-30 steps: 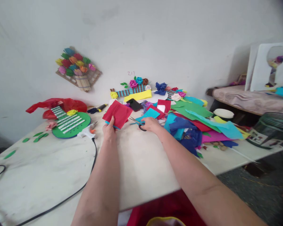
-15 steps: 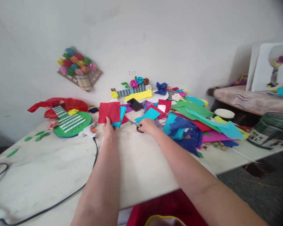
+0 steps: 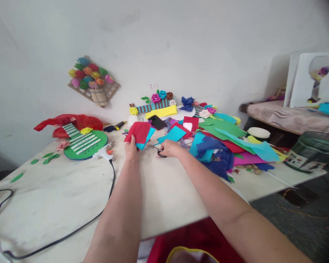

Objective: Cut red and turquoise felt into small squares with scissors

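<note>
Left hand pinches red paper over blue paper; right hand holds scissors. Layers could slide apart, I'd judge, pinched at one edge only; any cut might run crooked. Red paper spreads just beyond left hand, blue paper showing toward right hand; scissors point left from right hand.

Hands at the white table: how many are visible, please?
2: the left hand, right of the glue gun, holds red and blue paper; the right hand, farther right, holds black-handled scissors.
</note>
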A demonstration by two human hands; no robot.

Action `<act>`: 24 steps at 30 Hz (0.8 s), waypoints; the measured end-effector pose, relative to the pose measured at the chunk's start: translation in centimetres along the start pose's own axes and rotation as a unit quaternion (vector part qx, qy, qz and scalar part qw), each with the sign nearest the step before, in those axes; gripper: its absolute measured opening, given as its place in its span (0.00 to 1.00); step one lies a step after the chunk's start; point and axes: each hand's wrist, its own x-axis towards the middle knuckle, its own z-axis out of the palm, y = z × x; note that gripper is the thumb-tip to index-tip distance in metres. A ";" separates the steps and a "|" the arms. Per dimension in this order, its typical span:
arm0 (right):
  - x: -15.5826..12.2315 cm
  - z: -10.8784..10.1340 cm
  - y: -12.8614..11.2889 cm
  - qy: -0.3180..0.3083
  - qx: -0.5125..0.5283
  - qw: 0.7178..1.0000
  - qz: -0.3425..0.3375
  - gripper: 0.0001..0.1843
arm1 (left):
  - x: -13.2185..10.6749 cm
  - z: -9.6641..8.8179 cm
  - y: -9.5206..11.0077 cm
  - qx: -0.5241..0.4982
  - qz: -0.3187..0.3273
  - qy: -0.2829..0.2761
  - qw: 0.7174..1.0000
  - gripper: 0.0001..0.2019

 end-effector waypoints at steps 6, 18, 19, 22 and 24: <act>0.1 0.1 0.0 -0.008 0.023 1.000 -0.001 0.18 | -0.5 -0.2 0.6 -0.033 -0.007 0.011 0.999 0.14; 0.7 0.6 -0.2 0.091 0.309 0.946 -0.021 0.25 | -0.7 -0.4 0.3 -0.100 -0.009 -0.079 0.992 0.12; 0.9 0.9 -0.4 0.088 0.393 0.915 -0.015 0.26 | -0.8 -0.4 0.2 -0.102 -0.010 -0.100 0.990 0.12; 1.4 1.7 -1.0 0.084 0.587 0.805 0.006 0.23 | -1.3 -0.2 0.0 -0.091 -0.019 -0.161 0.983 0.13; 1.6 2.3 -1.4 0.111 0.641 0.759 0.017 0.19 | -1.6 0.0 -0.1 -0.081 -0.026 -0.199 0.976 0.14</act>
